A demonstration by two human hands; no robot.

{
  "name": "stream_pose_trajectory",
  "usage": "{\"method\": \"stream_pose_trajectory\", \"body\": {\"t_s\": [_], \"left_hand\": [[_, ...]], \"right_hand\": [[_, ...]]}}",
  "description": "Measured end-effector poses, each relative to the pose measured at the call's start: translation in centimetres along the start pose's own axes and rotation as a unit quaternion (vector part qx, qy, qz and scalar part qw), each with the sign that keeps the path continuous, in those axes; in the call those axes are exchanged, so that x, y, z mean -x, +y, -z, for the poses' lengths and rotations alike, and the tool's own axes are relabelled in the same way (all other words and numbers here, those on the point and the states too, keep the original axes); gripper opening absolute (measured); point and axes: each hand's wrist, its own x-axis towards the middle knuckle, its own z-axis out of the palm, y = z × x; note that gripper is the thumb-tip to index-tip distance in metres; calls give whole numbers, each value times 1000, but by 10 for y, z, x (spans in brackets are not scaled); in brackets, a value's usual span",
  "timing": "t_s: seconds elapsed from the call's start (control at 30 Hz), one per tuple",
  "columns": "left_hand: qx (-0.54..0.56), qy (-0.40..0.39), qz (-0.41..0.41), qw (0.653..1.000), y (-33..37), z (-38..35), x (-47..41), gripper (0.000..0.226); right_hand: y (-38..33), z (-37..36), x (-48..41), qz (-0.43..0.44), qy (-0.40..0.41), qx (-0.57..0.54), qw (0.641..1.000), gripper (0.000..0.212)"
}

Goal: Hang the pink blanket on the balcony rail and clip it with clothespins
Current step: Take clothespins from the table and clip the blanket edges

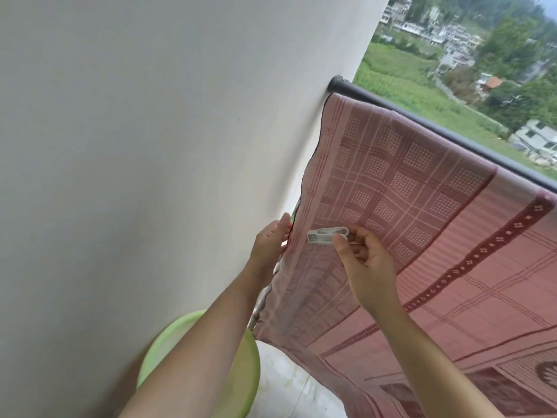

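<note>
- Against the white wall [150, 116], in the head view, the pink blanket [407, 182] is seen draped over the dark balcony rail [422, 116], its near half hanging toward the person.
- The blanket's side hem is touched by the left hand [268, 245], whose fingers are held fairly straight along the edge.
- A white plastic clothespin [327, 234] is pinched at its handle end between the thumb and curled fingers of the right hand [364, 260], its mouth aimed at the hem; no bite on the cloth is shown.
- A green basin [241, 366] is seen on the floor below the left forearm.
- Hanging is judged done; clipping is in hand.
- Next, the clothespin must be squeezed open, slid over the cloth and released; its intended spot cannot be told.
</note>
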Motion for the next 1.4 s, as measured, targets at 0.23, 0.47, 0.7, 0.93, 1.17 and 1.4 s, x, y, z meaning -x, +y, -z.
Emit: {"method": "stream_pose_trajectory", "body": {"t_s": [0.23,0.47,0.7,0.93,1.17,1.4], "left_hand": [[16,-49,-39,998,31,0,-13,32],[29,-134,-30,990,54,-8,-21,22],[55,-186,-40,980,105,-33,-25,45],[90,-158,-53,982,101,-21,-26,39],[63,-172,-62,981,108,-11,-23,34],[43,-142,-80,986,106,-10,-24,35]], "right_hand": [[-31,4,-16,32,-13,-28,999,31],[-115,23,-35,175,-11,-96,980,29],[-191,25,-77,245,-44,51,967,34],[-218,7,-119,212,-111,139,961,33],[-235,-30,-148,205,-195,292,914,22],[-233,-52,-174,178,-265,464,826,21]]}}
